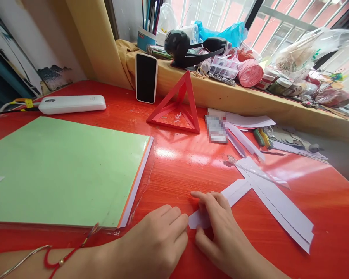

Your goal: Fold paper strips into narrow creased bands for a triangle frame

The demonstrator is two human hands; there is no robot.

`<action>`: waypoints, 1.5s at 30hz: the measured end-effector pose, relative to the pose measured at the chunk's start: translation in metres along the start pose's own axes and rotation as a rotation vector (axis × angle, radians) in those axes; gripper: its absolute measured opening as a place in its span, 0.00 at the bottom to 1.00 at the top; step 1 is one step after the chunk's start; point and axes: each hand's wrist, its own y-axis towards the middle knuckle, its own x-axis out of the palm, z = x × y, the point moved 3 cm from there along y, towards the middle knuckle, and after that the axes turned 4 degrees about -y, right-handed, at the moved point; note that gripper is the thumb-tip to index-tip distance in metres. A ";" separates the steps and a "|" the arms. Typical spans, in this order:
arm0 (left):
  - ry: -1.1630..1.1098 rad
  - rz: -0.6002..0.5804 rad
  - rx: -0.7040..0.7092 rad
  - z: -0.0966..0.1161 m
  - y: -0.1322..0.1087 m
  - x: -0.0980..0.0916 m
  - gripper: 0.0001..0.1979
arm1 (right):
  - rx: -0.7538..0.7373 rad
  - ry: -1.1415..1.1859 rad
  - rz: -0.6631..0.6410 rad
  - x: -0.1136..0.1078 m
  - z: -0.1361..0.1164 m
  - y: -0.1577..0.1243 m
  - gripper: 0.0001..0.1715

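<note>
A folded white paper strip lies on the red table, running from the lower middle up to the right. My right hand presses on its near end with the fingers close together. My left hand rests beside it, fingers curled, its fingertips at the strip's near end. A second, longer white strip crosses the first one to the right. A thin rolled piece of clear wrap lies over the crossing.
A stack of coloured paper with a green top sheet fills the left. A red paper pyramid frame, a phone and a white power bank stand behind. More paper strips, pliers and a cluttered windowsill are at right.
</note>
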 end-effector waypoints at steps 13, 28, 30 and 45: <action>0.073 -0.091 0.096 0.000 0.002 -0.005 0.07 | 0.056 0.138 -0.114 -0.005 0.005 0.000 0.41; -0.351 0.081 -0.244 -0.025 0.006 0.006 0.07 | -0.033 0.189 -0.379 -0.037 0.014 -0.002 0.42; -0.414 0.071 -0.292 -0.028 0.006 0.004 0.06 | -0.039 0.192 -0.377 -0.038 0.014 -0.001 0.40; -0.465 0.095 -0.255 -0.029 0.008 0.004 0.05 | -0.103 0.311 -0.360 -0.037 0.018 0.005 0.38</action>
